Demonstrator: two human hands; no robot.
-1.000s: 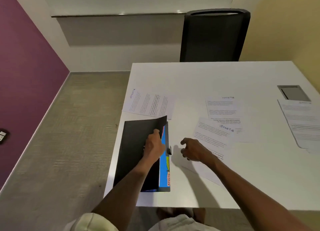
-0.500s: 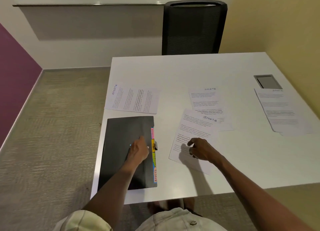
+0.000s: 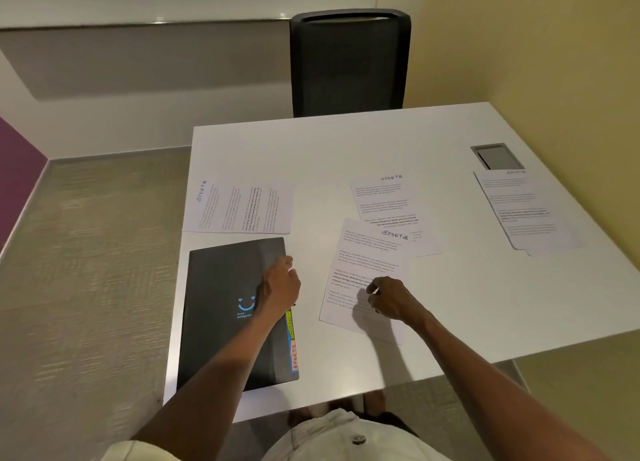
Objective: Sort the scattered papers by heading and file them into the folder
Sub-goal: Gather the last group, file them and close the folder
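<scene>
Head view: filing looks barely begun — at least 4 thin white sheets headed SPORTS lie loose on the smooth worktop [image 3: 346, 156]. Left hand [image 3: 281, 287] rests on the shut, matt black folder [image 3: 221, 287] near left; right hand [image 3: 391, 299], fingers curled, presses the nearest sheet [image 3: 367, 260].

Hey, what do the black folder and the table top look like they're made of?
The black folder looks like thin plastic, semi-glossy: light streaks across its cover. The table looks like smooth white laminate, matte with a soft sheen; what lies under the surface cannot be told.
</scene>
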